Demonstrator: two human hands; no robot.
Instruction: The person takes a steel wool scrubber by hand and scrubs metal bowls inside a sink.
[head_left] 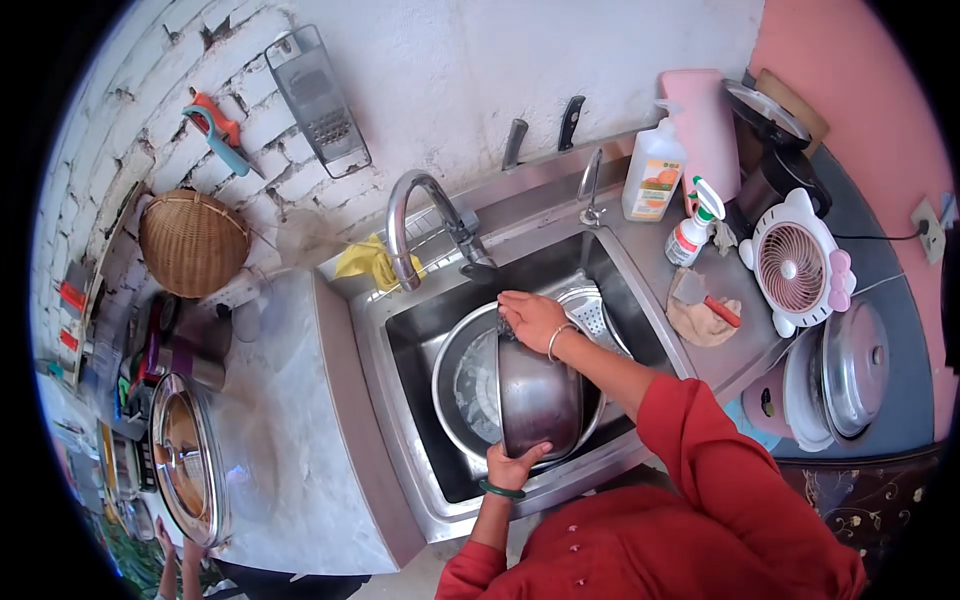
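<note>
Bowl tilted over the basin in the sink. Left hand closed on its lower edge — right hand loosely open against the upper.

Faucet behind basin, sink open left

Right hand on far side, back up, fingers together and pointing left, lower ones partly hidden. Right forearm angles in from near right, silver bangle at wrist, red sleeve above it. Left hand nearer and slightly left, gripping, thumb out to the right, fingers mostly hidden. Left forearm comes up from near edge, green bangle at wrist. Hands apart.
</note>
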